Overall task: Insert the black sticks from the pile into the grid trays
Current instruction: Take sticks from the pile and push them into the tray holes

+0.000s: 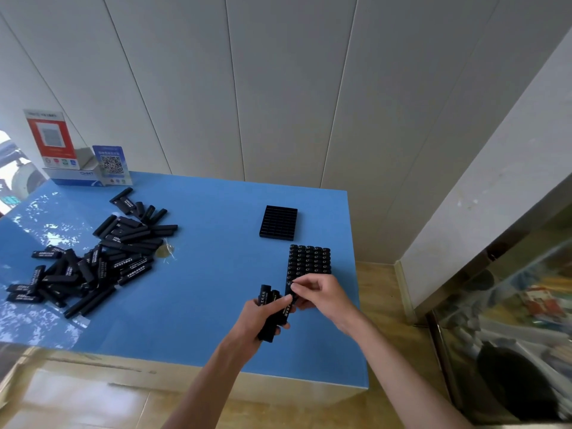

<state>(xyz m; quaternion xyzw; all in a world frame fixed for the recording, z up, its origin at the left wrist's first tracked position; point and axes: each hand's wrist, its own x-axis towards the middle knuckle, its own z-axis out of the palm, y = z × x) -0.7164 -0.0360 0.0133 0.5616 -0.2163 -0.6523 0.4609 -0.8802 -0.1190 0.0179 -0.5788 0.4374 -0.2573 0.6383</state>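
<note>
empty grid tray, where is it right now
In the head view, the empty grid tray sits right of centre on the blue table, just beyond the filled tray.

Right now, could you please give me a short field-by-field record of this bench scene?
surface: blue table
pile: loose black sticks on the table's left side
empty tray: black grid tray, far right, no sticks in it
filled tray: nearer tray, mostly full of upright sticks
left hand: grips a bundle of sticks
right hand: pinches one stick at the filled tray's near edge
background: QR code signs at the far left corner
</note>
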